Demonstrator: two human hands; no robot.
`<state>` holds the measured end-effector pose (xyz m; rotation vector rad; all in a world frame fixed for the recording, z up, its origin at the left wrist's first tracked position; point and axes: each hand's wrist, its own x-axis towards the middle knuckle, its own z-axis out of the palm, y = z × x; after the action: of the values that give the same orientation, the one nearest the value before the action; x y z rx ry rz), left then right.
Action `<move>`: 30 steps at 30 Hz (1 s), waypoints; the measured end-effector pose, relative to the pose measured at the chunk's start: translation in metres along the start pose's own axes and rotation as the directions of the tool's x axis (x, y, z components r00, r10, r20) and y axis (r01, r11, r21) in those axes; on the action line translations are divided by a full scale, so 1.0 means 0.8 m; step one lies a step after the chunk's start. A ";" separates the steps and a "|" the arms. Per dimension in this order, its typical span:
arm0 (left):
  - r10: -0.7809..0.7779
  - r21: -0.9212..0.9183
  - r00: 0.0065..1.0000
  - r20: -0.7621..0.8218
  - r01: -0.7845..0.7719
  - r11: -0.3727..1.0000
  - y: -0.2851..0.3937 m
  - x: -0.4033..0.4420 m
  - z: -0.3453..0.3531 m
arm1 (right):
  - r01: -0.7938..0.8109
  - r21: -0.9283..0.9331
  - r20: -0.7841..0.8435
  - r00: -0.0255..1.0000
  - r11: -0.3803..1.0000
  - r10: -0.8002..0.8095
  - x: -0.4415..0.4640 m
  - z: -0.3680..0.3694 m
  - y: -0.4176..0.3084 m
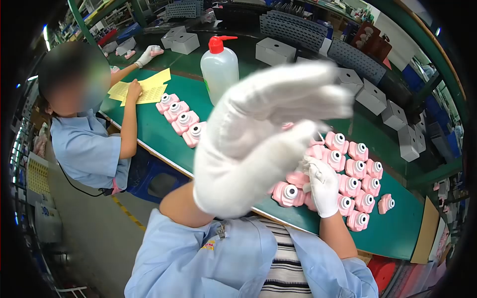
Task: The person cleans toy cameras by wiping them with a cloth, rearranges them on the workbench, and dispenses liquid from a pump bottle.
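Your left hand (238,146) is raised close to your view, blurred, its thumb and fingers curved apart with nothing visible between them; your right hand (324,187) is low over the green table (395,231), fingers bent among the pink cameras, and you cannot tell from here whether they grip one. The nearest pink camera (287,194) sits just beside that hand, on the side toward your left, its round lens facing up; more pink cameras (356,169) stand close together on the hand's other side. Each looks like a small, light, stiff plastic shell, probably smooth enough to slide a little against cloth gloves. The white-ringed lens is likely the part easiest to scuff, so pinch the body by its two sides, thumb opposite fingers, off the lens, with a modest squeeze, minding the close neighbours.
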<state>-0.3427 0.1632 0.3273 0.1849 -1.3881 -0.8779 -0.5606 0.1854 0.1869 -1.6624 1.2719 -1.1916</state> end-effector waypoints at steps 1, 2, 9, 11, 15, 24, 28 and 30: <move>-0.051 0.008 0.998 -0.030 0.051 0.999 -0.013 -0.013 -0.002 | 0.028 -0.042 0.016 0.999 0.999 -0.027 0.002 -0.002 0.004; -0.114 0.021 0.991 -0.070 0.116 0.993 -0.027 -0.031 -0.008 | 0.022 -0.055 0.038 0.999 0.998 -0.020 0.000 -0.005 0.009; -0.483 0.820 0.862 0.156 0.160 0.549 -0.133 -0.096 -0.048 | -0.065 0.085 -0.035 0.997 0.994 0.068 0.014 0.003 0.018; -0.387 0.903 0.905 0.179 0.005 0.429 -0.140 -0.122 -0.036 | -0.056 0.028 -0.025 0.998 0.998 0.057 0.014 0.003 0.019; -0.483 0.910 0.858 0.176 0.045 0.413 -0.188 -0.127 -0.050 | -0.117 0.104 -0.072 0.990 0.988 0.125 0.041 0.007 0.025; -0.439 0.666 0.898 0.025 0.313 0.678 -0.194 -0.147 -0.073 | -0.213 0.183 -0.040 0.974 0.960 0.224 0.031 0.007 0.022; -0.513 0.442 0.855 -0.075 0.489 0.752 -0.195 -0.153 -0.082 | -0.214 0.186 -0.030 0.974 0.959 0.223 0.032 0.007 0.024; -0.515 0.432 0.855 -0.069 0.491 0.757 -0.191 -0.155 -0.082 | -0.269 0.219 -0.030 0.959 0.938 0.282 0.028 0.010 0.013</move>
<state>-0.3403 0.1134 0.1261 0.9294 -1.6042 -0.9992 -0.5547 0.1607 0.1801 -1.2551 1.3147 -1.1677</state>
